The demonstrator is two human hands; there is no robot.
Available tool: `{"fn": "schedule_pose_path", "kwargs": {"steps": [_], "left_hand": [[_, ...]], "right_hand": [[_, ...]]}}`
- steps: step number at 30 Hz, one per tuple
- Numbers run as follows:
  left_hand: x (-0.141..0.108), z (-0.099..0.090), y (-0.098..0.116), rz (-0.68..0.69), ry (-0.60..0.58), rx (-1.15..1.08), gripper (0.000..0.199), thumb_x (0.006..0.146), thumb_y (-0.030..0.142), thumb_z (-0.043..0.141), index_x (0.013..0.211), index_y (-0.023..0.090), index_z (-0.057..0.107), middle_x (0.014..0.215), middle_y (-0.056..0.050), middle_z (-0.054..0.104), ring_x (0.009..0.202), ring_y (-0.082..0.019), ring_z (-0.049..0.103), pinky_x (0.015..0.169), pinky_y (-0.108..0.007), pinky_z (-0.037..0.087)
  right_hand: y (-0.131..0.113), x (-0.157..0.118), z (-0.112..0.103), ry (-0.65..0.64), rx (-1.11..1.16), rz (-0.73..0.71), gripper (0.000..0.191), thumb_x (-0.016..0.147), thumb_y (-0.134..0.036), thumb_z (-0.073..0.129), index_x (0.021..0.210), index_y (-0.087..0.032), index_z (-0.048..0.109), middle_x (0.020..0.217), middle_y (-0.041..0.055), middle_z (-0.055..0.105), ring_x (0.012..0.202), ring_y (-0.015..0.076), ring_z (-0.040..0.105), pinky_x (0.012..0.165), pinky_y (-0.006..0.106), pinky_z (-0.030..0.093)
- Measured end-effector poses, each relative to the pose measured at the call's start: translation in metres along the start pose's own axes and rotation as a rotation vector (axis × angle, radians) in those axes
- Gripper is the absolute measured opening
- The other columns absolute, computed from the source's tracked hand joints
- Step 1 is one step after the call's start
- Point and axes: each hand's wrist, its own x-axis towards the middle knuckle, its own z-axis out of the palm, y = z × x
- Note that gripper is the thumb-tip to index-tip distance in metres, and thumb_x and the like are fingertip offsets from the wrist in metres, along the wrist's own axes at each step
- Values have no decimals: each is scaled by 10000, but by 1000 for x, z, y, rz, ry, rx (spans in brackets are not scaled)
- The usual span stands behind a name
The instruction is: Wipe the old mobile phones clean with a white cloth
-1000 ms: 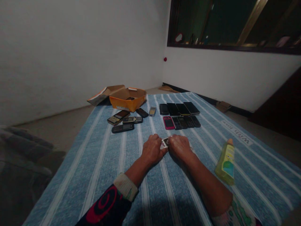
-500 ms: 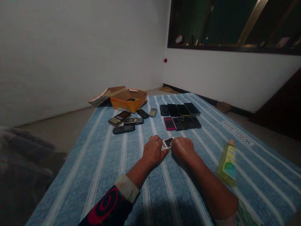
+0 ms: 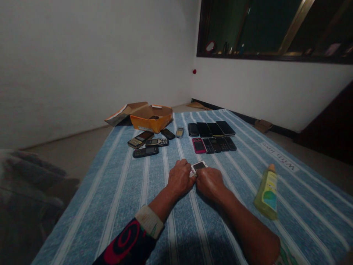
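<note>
My left hand (image 3: 180,178) is closed round the left end of a white mobile phone (image 3: 199,165) with a dark screen, low over the striped cloth. My right hand (image 3: 210,181) is curled into a fist against the phone's near edge, close beside the left fingers. Whatever its fingers may hold is hidden under them. Beyond the hands a pink phone (image 3: 199,145) lies at the left end of a row of dark keypad phones (image 3: 216,144). Behind that row are several dark phones (image 3: 204,129) with larger screens.
At the left lie several loose phones (image 3: 145,151), near an orange cardboard box (image 3: 150,121) with its lid open. A bottle of yellow-green liquid (image 3: 267,193) lies at the right on the blue striped cloth (image 3: 116,191). White walls and a window stand behind.
My right hand has slid left along the phone towards my left hand, uncovering more of the phone's right end. My left hand keeps its hold.
</note>
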Motion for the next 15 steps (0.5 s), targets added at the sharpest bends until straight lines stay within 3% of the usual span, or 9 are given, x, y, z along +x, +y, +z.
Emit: {"fn": "schedule_pose_path", "kwargs": {"steps": [8, 15], "left_hand": [[0, -1, -1, 10, 1, -2, 169, 827, 337, 585, 873, 179, 622, 1024, -89, 593, 1004, -247, 538, 799, -341, 471], [-1, 0, -1, -1, -2, -20, 247, 826, 416, 627, 913, 186, 639, 1041, -77, 603, 1003, -243, 541, 788, -331, 469]], "right_hand": [[3, -3, 0, 18, 44, -45, 270, 876, -182, 465, 928, -170, 729, 943, 126, 746, 911, 254, 703, 731, 290, 475], [12, 3, 3, 19, -70, 6, 280, 917, -185, 454, 1016, -126, 709, 997, 183, 720, 975, 251, 690, 781, 287, 483]]}}
